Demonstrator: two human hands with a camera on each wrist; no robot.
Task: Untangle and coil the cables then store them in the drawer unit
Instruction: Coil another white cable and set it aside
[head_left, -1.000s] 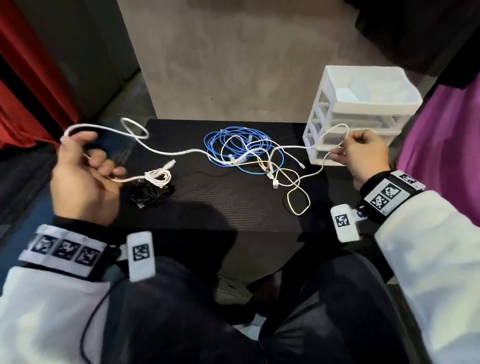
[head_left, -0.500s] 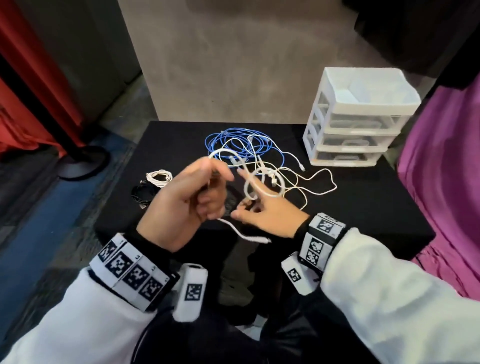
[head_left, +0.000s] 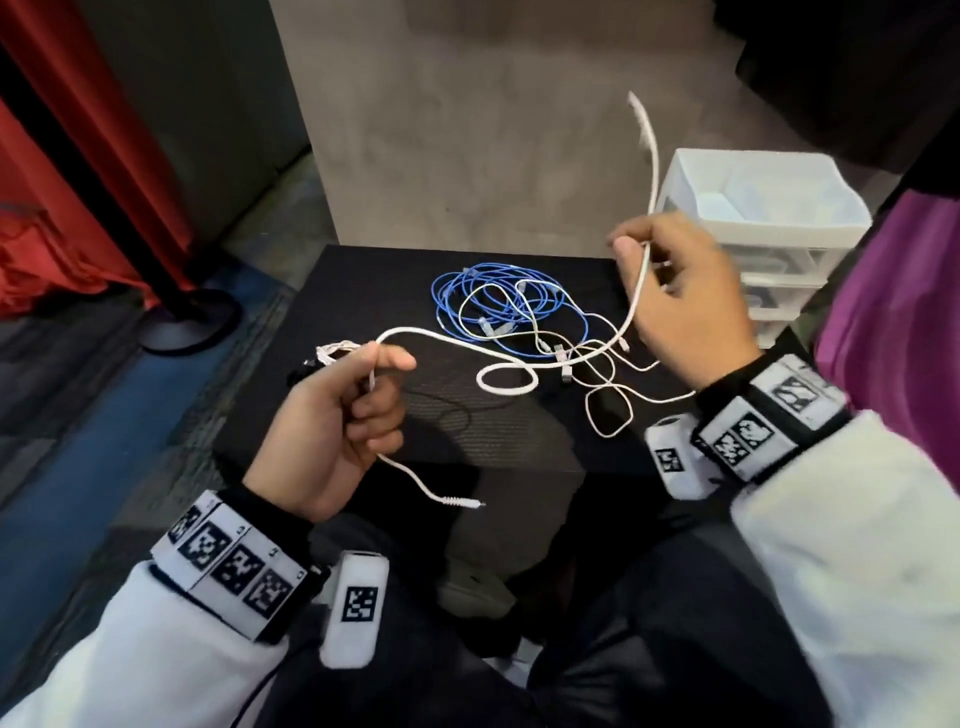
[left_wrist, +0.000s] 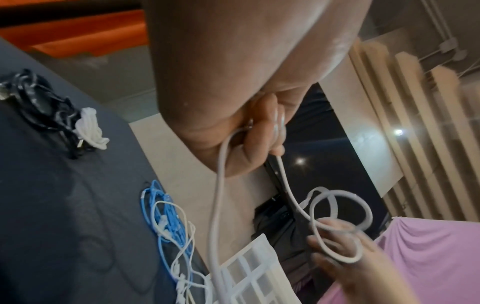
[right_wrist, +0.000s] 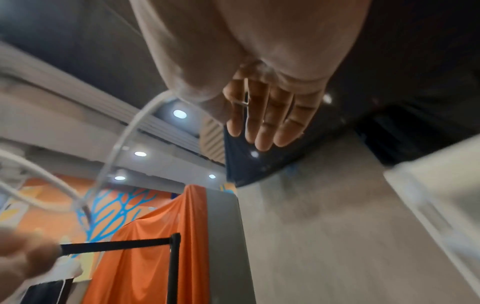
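At far left on the black table (head_left: 363, 270) lie small black and white coils (head_left: 324, 356). My left hand (head_left: 332, 426) grips the thick white cable (head_left: 441, 338) in curled fingers, plug end dangling toward me. It runs rightward over the blue-and-white tangle (head_left: 498, 306), looping once, to my right hand (head_left: 685, 291), pinched there, free end pointing up before the drawer unit (head_left: 769, 218).
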